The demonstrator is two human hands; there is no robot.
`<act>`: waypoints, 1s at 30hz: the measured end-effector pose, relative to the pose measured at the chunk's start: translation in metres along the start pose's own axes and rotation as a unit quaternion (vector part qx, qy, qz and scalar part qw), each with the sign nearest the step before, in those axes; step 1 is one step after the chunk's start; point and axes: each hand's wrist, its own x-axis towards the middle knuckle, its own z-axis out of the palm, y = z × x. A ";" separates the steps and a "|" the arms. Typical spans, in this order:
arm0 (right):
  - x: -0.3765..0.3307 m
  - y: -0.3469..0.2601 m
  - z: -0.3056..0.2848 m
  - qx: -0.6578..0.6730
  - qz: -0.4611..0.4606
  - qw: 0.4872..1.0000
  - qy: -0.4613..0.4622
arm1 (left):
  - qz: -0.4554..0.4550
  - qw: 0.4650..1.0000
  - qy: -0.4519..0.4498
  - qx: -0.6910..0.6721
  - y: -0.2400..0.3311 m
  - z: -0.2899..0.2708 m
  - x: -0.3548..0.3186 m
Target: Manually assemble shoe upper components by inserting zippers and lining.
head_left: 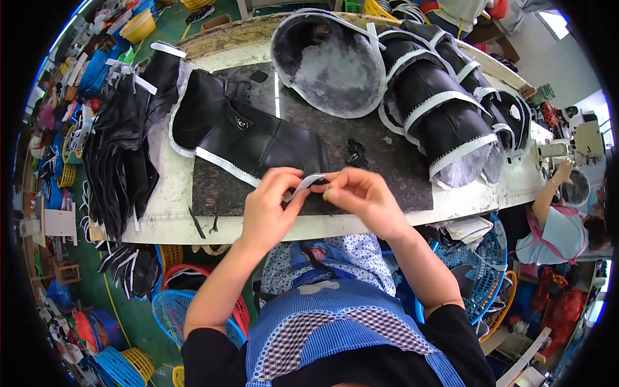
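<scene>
A black leather boot upper (271, 138) with a white-edged lining and a small buckle lies across the dark work mat (225, 203). At its near right end both hands meet. My left hand (272, 203) pinches a folded whitish strip (305, 186) along the edge of the upper, thumb and fingers closed. On the other side my right hand (362, 198) is closed too, its thumb and forefinger pressed together at the strip's right end. Whether the right fingertips hold the strip itself or a bit of black leather is hidden.
Sewn boot uppers (445, 119) with white edges stand stacked at the right, beside a wide fleece-lined one (332, 64). Flat black pieces (119, 151) hang over the left table edge. Black scraps (354, 151) lie on the mat. Blue baskets (177, 313) stand below; a co-worker (554, 229) sits far right.
</scene>
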 end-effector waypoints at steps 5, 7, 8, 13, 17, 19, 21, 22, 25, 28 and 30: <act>0.010 -0.007 0.009 0.232 0.015 0.972 -0.026 | -0.197 0.936 0.059 -0.286 0.023 0.002 -0.032; 0.011 -0.003 0.020 0.246 0.012 0.968 -0.050 | -0.235 0.899 0.071 -0.362 0.026 0.000 -0.033; 0.010 -0.003 0.025 0.262 0.010 0.964 -0.046 | -0.292 0.840 0.059 -0.454 0.023 -0.003 -0.031; 0.006 -0.001 0.030 0.251 -0.007 0.967 -0.044 | -0.386 0.712 0.032 -0.586 0.014 -0.003 -0.027; 0.002 -0.017 0.032 0.187 -0.122 0.974 0.029 | -0.332 0.725 0.021 -0.603 0.012 -0.010 -0.010; 0.000 -0.019 0.018 0.015 -0.236 0.970 0.064 | -0.327 0.746 0.029 -0.579 0.017 -0.014 0.005; 0.000 -0.025 0.016 -0.074 -0.269 0.957 0.076 | -0.320 0.770 0.018 -0.552 0.023 -0.021 0.018; -0.001 -0.028 0.017 -0.156 -0.300 0.937 0.091 | -0.316 0.776 0.011 -0.545 0.025 -0.023 0.022; 0.008 -0.032 0.018 -0.291 -0.369 0.876 0.110 | -0.308 0.786 -0.004 -0.536 0.026 -0.028 0.031; 0.014 -0.036 0.019 -0.387 -0.413 0.816 0.119 | -0.302 0.789 -0.006 -0.535 0.029 -0.028 0.034; 0.014 -0.035 0.021 -0.382 -0.407 0.822 0.113 | -0.294 0.787 -0.006 -0.542 0.028 -0.026 0.035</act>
